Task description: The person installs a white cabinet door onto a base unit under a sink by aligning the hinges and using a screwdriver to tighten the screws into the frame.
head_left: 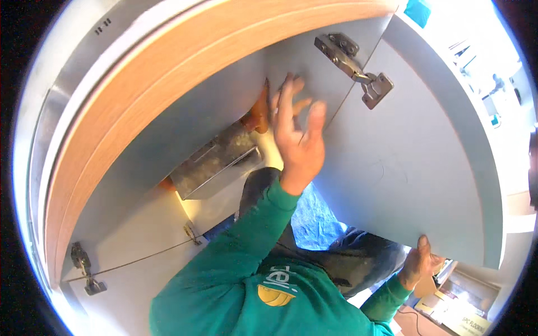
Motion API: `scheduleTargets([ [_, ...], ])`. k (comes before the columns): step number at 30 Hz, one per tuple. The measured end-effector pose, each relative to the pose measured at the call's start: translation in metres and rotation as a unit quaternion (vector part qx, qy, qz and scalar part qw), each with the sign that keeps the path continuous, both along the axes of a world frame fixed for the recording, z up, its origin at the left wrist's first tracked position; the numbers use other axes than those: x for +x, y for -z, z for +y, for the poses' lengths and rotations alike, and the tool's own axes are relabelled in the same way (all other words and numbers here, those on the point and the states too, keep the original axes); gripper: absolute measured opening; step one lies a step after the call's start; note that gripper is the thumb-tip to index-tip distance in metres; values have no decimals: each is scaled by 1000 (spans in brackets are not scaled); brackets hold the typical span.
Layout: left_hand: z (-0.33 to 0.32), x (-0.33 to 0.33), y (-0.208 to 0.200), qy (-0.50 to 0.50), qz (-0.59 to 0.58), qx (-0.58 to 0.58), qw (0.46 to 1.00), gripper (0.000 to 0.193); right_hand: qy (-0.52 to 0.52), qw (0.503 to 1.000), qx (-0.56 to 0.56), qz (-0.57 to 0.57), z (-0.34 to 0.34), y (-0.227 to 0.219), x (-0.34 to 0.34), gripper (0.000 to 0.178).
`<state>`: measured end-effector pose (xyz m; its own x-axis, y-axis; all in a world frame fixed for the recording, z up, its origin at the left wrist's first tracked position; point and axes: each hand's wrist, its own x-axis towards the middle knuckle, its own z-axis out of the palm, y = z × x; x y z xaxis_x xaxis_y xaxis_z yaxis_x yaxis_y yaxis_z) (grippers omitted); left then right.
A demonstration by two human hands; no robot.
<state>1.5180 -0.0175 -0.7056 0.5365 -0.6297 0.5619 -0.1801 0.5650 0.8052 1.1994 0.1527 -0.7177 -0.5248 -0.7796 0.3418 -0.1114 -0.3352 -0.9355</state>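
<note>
My left hand (302,140) is raised inside a cabinet, palm turned up and fingers spread, with nothing visible in it. It is near the grey side panel (302,50), below and left of a metal hinge (358,70). That hinge joins the panel to a swung-out grey cabinet door (409,162). On the door's lower edge my right hand (420,266) has its thumb against the inner face; its fingers are mostly hidden behind the door. Deeper in the cabinet is a grey metal box-like piece (216,159), beside an orange-brown shape (259,115) I cannot make out.
A wood-coloured countertop edge (168,78) curves over the cabinet, with a metallic surface (61,101) beyond it. At left another door (134,285) hangs on a hinge (87,269). A blue sheet (314,221) lies beneath my legs. Boxes (457,311) stand at lower right.
</note>
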Motion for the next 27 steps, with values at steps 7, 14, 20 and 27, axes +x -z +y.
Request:
scheduleTargets([
  [7, -31, -10, -49, -44, -64, -47, 996, 74, -20, 998, 52, 41, 4, 0, -13, 63],
  [14, -35, -13, -41, -110, -126, -85, 982, 70, 43, 998, -11, 45, -8, -21, 23, 27],
  [20, 2, 2, -70, -82, -242, 61, 965, 68, 10, 995, -2, 103, 5, -19, 1, 35],
  [27, 120, 45, -168, -66, -360, -181, 913, 39, -49, 981, -34, 186, 19, -22, -24, 51],
])
